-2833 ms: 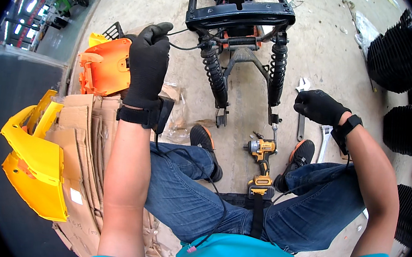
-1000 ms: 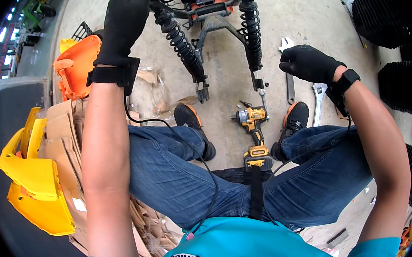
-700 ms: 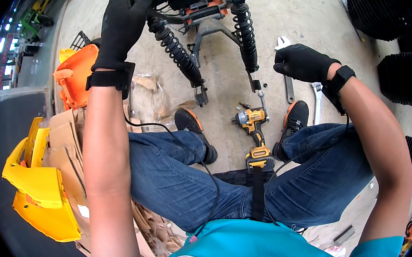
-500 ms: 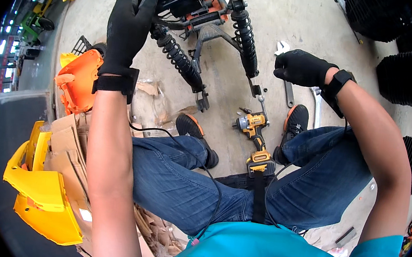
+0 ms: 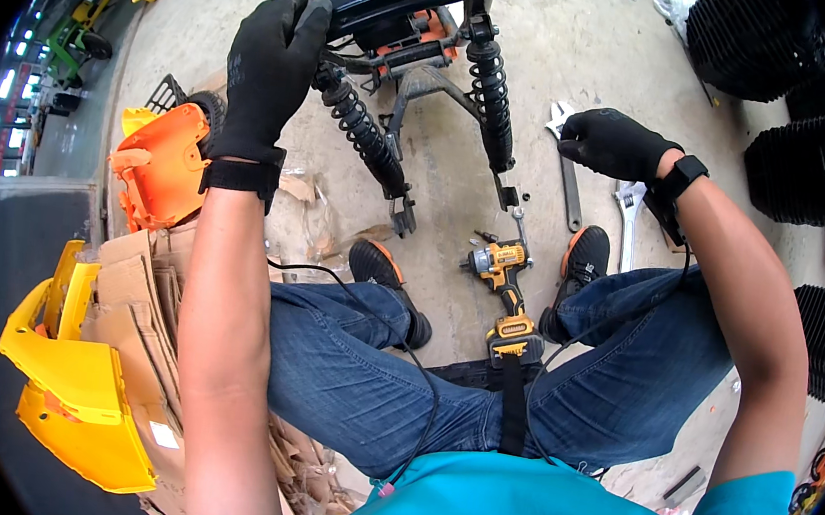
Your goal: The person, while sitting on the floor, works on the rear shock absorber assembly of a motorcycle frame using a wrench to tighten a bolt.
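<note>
My left hand [image 5: 271, 72], in a black glove, has its fingers hooked over the near left edge of a black metal vehicle frame [image 5: 399, 3]. Two coil-spring shock absorbers [image 5: 358, 123] extend from the frame toward me, their lower ends free. My right hand [image 5: 616, 143], also gloved, is closed in the air to the right of the frame; whatever its fingers hold, if anything, is hidden. Beside and below it on the floor lies an adjustable wrench [image 5: 570, 179], with a second, silver wrench [image 5: 629, 210] nearby. A yellow-and-black cordless impact wrench [image 5: 508, 283] lies between my feet.
Orange plastic panels [image 5: 163, 163] and yellow panels [image 5: 83, 379] are at my left, next to flattened cardboard [image 5: 135, 269]. Stacks of black ribbed crates [image 5: 809, 169] line the right side. A thin black cable [image 5: 385, 325] runs across my legs.
The frame appears slightly lower and further right in view, with my left hand staying on it. My right hand has shifted slightly right, uncovering more of the adjustable wrench.
</note>
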Motion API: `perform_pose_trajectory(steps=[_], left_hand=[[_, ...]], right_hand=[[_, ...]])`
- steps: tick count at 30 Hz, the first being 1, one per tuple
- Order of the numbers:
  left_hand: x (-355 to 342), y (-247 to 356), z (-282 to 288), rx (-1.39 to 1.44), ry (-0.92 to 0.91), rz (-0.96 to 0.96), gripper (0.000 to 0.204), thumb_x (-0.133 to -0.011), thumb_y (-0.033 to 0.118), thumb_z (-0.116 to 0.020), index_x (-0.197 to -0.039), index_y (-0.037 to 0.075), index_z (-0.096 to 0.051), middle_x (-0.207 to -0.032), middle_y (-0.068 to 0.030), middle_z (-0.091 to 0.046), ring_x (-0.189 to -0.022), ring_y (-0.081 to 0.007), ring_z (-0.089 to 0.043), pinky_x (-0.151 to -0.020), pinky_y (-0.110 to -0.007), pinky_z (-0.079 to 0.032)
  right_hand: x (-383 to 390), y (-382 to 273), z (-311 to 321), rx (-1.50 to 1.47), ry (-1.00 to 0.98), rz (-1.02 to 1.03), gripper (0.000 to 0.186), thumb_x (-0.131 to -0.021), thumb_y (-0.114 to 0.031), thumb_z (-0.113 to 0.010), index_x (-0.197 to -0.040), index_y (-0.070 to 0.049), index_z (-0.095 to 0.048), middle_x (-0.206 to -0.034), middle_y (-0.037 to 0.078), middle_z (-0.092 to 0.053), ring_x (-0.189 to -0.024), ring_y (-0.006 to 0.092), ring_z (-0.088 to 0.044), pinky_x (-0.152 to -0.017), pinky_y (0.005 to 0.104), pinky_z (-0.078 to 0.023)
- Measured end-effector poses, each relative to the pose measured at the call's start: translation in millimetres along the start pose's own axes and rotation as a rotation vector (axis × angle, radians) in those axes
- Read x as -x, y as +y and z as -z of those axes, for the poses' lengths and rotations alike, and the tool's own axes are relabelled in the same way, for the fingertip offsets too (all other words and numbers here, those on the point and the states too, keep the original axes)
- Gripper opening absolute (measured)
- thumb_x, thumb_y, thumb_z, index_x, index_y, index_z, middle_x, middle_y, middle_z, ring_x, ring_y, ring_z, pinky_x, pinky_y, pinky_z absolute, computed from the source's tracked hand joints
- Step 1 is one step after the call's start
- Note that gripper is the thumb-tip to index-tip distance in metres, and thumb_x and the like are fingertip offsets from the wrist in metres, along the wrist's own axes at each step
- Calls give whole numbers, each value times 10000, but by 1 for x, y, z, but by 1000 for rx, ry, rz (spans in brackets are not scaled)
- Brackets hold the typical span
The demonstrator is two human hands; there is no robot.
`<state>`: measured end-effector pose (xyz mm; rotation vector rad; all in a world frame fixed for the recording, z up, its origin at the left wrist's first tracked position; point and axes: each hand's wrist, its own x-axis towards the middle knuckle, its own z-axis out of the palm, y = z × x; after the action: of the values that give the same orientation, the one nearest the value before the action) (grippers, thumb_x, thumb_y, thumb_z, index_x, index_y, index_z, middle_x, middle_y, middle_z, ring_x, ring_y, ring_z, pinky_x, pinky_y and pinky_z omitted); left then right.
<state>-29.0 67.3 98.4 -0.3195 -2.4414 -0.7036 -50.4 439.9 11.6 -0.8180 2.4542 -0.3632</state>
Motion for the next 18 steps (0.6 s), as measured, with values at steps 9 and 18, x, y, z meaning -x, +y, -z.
perform_pose_trajectory(steps=[9,18], left_hand=[[4,-17,10,-11,145,-83,308,-911,239,-641,-1097,-6,-647,-1042,-149,-667,-968,-256,-638,-876,-332,-481],[8,-16,11,122,140,106,302,-926,236,-629,-1112,0,-657,-981,-113,-701,-902,-181,-657,-832,-297,-492]], right_hand=[[9,11,28,-267,72,-178,253,-1000,-255,-499,-1009,-35,-624,-742,33,-611,-657,93,-550,-599,272,-476],[29,64,35,-352,236,-413,294,-953,-280,-522,-938,-9,-635,-730,62,-633,-628,142,-589,-599,290,-508]])
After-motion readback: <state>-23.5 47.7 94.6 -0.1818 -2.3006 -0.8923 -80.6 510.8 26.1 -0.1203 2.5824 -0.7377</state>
